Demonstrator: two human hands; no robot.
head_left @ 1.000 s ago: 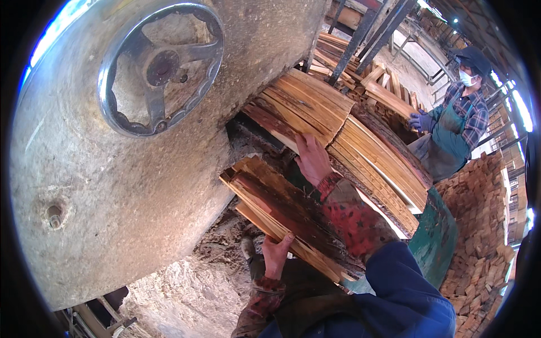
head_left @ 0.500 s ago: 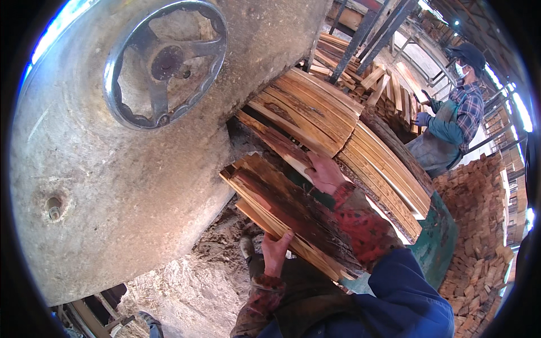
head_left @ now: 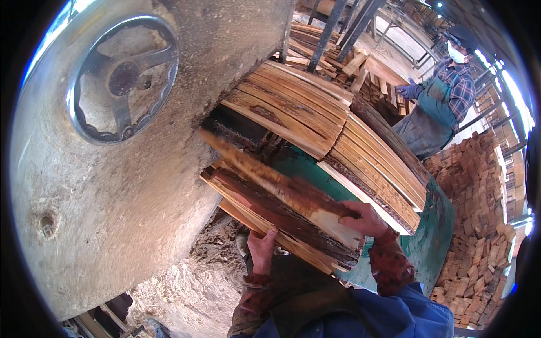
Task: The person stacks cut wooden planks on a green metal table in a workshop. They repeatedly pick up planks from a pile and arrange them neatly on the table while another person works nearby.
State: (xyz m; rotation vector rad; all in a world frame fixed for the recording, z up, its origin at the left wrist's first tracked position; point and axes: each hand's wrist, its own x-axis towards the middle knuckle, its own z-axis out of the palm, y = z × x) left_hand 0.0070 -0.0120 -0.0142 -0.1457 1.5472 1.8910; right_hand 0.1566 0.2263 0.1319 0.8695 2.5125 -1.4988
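My left hand [head_left: 262, 248] is closed round the near edge of a small stack of rough wooden boards [head_left: 259, 205], some with dark bark on them. In my right hand [head_left: 367, 219] is the near end of a bark-edged board [head_left: 265, 174], blurred by motion. That board slants just above and along the far side of the small stack; whether the two touch I cannot tell. Just beyond lie neat rows of sawn boards [head_left: 298, 107] on a green metal table [head_left: 307, 172]. A pale-edged board [head_left: 360, 194] lines the near side of these rows.
A metal panel [head_left: 129, 208] with a handwheel [head_left: 123, 79] rises at my left. A co-worker [head_left: 442, 93] in gloves and an apron stands at the far right beside loose lumber [head_left: 366, 76]. Stacked wood pieces [head_left: 473, 236] fill the right side. Sawdust [head_left: 174, 293] covers the floor.
My right hand has drawn the bark-edged board away from the rows toward me, uncovering more green table. The small stack in my left hand has shifted slightly left. The view has turned a little.
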